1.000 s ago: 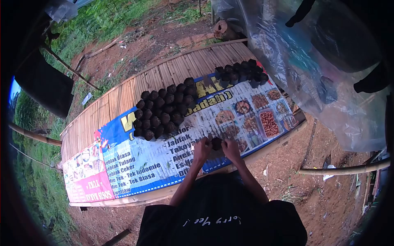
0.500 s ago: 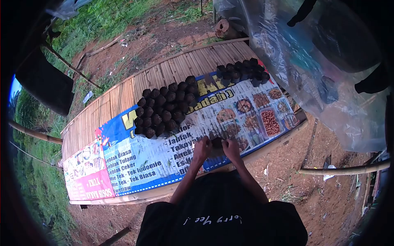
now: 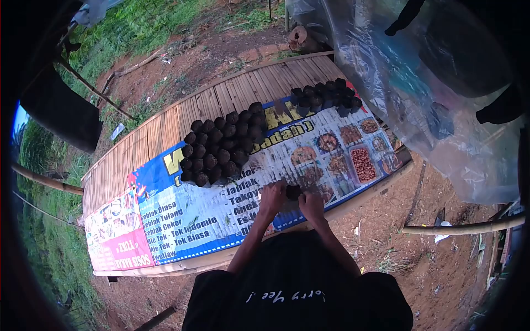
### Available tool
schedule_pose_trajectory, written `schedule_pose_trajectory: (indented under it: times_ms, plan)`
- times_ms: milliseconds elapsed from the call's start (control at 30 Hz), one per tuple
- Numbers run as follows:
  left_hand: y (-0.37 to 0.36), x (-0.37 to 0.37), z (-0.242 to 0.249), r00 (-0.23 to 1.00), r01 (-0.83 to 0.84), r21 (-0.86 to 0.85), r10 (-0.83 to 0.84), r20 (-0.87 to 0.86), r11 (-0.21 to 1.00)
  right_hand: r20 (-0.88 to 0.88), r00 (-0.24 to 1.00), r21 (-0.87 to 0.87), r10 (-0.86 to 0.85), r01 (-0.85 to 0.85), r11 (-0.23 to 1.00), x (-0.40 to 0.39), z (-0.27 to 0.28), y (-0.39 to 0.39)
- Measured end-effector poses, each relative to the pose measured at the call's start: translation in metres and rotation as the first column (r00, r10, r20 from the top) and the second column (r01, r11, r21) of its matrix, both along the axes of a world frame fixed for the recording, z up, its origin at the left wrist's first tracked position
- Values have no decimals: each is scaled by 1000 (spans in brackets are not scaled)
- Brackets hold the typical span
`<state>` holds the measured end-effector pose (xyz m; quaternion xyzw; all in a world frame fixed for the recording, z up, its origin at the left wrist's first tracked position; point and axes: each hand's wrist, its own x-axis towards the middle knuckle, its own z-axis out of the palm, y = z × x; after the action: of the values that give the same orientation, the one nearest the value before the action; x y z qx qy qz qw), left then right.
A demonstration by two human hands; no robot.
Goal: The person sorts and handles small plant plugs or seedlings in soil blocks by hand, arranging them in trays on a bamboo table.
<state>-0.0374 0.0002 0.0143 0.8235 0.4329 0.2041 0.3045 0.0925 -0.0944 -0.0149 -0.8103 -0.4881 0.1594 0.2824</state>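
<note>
Close to the table's near edge, a small dark planting bag (image 3: 292, 192) with what looks like soil at its top stands between my two hands. My left hand (image 3: 272, 198) grips its left side with curled fingers. On the other side, the fingers of my right hand (image 3: 311, 204) are closed at the bag's right edge. The bag's lower part is dim and hard to make out. Farther back on the printed banner (image 3: 193, 220), several similar dark filled bags (image 3: 221, 144) stand packed together. A smaller group of filled bags (image 3: 326, 96) is at the far right.
The banner covers much of a bamboo-slat table (image 3: 221, 96). Clear plastic sheeting (image 3: 381, 83) hangs at the right. Bamboo poles (image 3: 469, 227) stick out beside the table, over bare earth and grass.
My right hand has shifted slightly down and its fingers have drawn in, so more of the bag's dark top shows. My left hand has barely moved.
</note>
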Motion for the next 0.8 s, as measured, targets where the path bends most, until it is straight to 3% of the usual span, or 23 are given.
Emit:
schedule_pose_trajectory:
  times_ms: [100,167,233,333,400,500,600,667,800]
  plan:
    - [-10,-4,-11,996,-74,-30,75,39,997,65,997,58,-36,33,998,-1,-1,0]
    - [-16,-1,-27,991,-104,36,101,84,994,99,995,4,26,-27,1000,0,-19,2]
    - [-14,3,-20,986,-134,121,121,115,983,138,990,63,15,-24,998,0,-8,7]
    - [-19,-4,-20,981,-158,-12,158,116,987,160,987,79,13,-26,996,-1,-12,0]
    - [-20,-4,-26,982,-157,21,154,111,987,159,987,76,17,-29,997,0,-18,1]
    - [-17,-4,-23,980,-152,49,144,137,987,120,991,22,49,-52,998,1,-19,4]
    - [-25,-8,-28,976,-163,-20,164,144,986,127,991,106,37,-51,993,2,-14,2]
    - [-26,-9,-29,980,-174,-60,179,85,983,-11,997,-70,76,-77,995,6,-22,0]
    - [-25,-12,-29,979,-153,-15,153,134,988,-28,1000,18,10,-10,1000,0,-16,-7]
